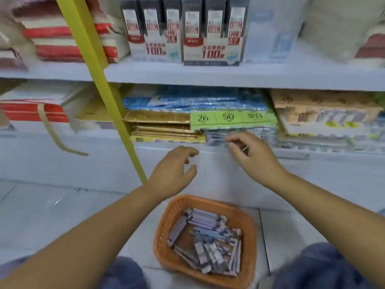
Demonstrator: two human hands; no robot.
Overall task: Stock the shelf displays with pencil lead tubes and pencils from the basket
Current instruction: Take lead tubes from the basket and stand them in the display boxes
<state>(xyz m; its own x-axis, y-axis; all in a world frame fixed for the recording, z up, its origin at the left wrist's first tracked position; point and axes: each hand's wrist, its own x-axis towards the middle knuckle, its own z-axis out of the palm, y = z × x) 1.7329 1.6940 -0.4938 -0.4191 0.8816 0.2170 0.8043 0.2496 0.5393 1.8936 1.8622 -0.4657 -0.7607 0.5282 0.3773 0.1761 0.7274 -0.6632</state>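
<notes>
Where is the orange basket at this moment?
In the head view, the orange basket stands on the floor at bottom centre, slightly right, below the left hand and the right hand, in front of the lowest shelf.

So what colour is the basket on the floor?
Orange, a mesh-sided plastic basket, clearest in the head view.
</notes>
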